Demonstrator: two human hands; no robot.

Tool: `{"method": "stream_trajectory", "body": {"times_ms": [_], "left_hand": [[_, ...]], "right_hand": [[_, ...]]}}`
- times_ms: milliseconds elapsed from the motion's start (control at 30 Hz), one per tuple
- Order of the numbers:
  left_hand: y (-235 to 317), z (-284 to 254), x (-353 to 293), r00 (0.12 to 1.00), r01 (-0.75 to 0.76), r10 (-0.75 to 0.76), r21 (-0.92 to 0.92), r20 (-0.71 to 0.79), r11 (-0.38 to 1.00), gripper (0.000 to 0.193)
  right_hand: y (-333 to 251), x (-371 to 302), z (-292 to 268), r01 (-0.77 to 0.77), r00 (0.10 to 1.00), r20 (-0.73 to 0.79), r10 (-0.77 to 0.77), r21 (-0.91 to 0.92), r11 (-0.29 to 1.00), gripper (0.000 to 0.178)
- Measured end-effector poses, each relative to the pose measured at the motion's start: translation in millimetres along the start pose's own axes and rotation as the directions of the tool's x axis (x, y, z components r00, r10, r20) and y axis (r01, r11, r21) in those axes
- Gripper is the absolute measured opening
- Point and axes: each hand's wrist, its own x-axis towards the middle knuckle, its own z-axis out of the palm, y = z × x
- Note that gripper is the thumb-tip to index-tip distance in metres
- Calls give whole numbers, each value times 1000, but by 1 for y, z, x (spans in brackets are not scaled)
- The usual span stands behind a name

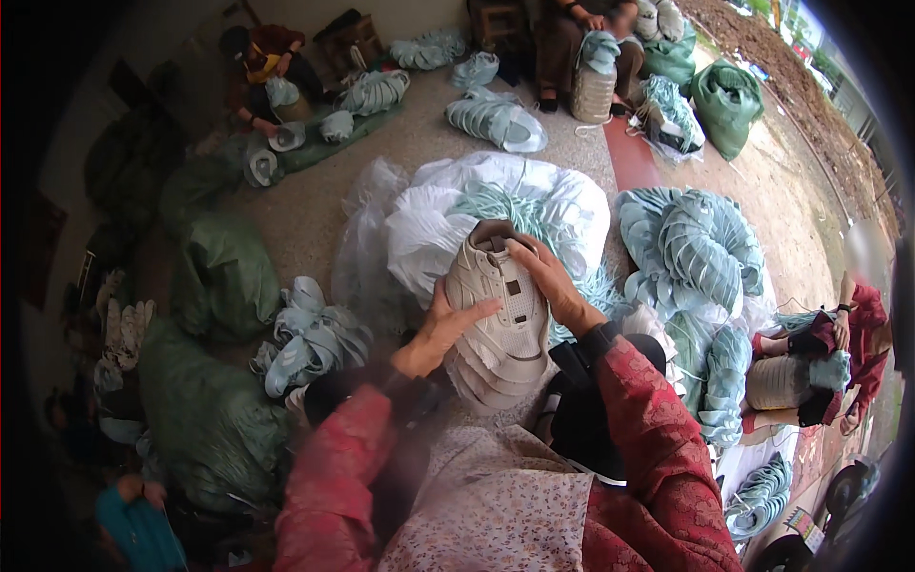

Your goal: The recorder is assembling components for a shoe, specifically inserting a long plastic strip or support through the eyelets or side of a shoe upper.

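Note:
A stack of beige shoe uppers, nested one inside another, stands in front of my lap with toes toward me. My left hand clasps its left side, thumb laid across the upper and the other fingers hidden behind it. On the right side, my right hand holds the top upper near its brown-lined collar, thumb close to the opening. Just beyond the stack, a bunch of pale green laces lies on a white plastic sack. The top upper shows no laces threaded through it.
Pale blue stacked pieces lie at the right, with more strips at the left. Green sacks line the left side. Other people sit around working: one far left, one at the back, one at the right.

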Motion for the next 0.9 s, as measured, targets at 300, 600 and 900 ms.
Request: {"method": "stream_trajectory", "body": {"times_ms": [300,600,900], "left_hand": [[5,-42,-10,995,-29,56,307,-80,951,90],[-13,-26,28,955,-196,226,163,-190,967,71],[-61,-117,36,969,225,-213,90,-123,970,54]], "right_hand": [[20,-15,44,152,911,-111,-396,-804,575,79],[6,17,2,13,974,224,31,-190,982,82],[127,50,-70,-417,900,42,434,-208,885,68]]}}
